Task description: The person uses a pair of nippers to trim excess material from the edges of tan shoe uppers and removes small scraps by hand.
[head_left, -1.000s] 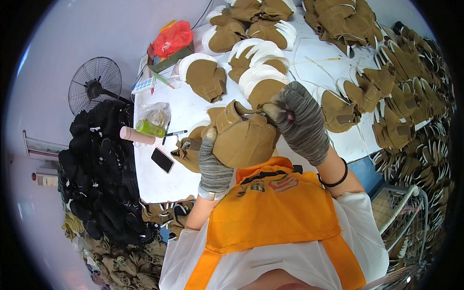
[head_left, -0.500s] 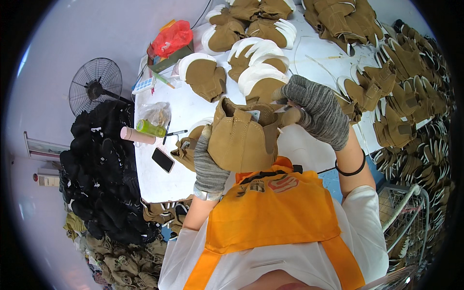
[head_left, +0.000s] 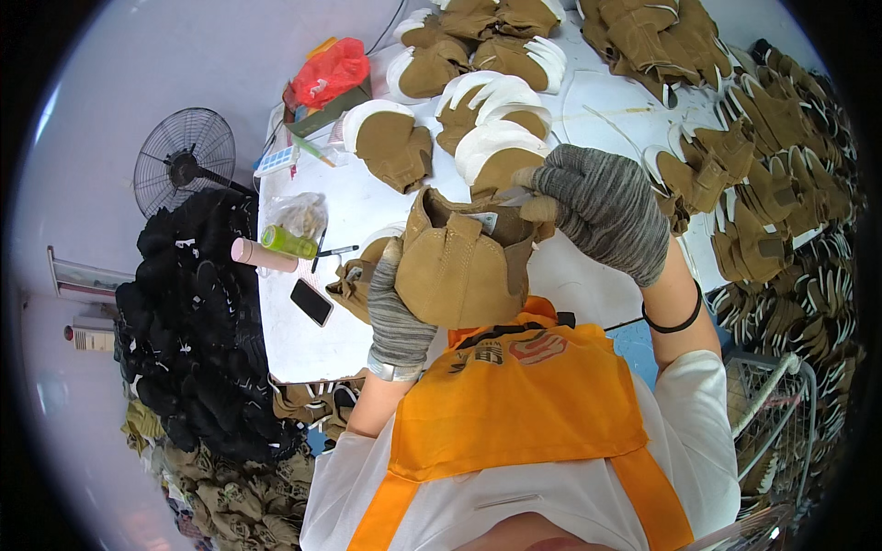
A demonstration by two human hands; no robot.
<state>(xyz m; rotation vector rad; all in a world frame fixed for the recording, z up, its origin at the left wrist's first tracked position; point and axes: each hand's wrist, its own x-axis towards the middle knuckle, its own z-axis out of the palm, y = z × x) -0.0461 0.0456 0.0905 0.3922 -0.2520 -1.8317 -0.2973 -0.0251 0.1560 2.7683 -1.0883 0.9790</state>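
Note:
A brown suede shoe upper (head_left: 464,271) is held up in front of my chest, its opening facing up and a small white label showing inside. My left hand (head_left: 395,298), in a grey knitted glove with bare fingertips, grips its left side. At the upper's right rim is my right hand (head_left: 588,202), gloved alike, its thumb and fingers pinched together. A small greyish, blade-like tool (head_left: 514,196) sticks out of that pinch over the opening; its exact kind is too small to make out. Another brown upper (head_left: 349,286) lies on the table, partly behind my left hand.
More brown uppers with white toes (head_left: 390,147) lie across the white table (head_left: 367,207). A black phone (head_left: 311,302), pink bottle (head_left: 264,254), green bottle (head_left: 288,242) and pens stand left. Black uppers (head_left: 197,321) are heaped beside the fan (head_left: 184,165). A wire cart (head_left: 781,404) is at right.
My right thumb and fingers have closed together and shifted slightly left and down, toward the upper's rim. The left hand keeps its grip, and the upper has barely moved.

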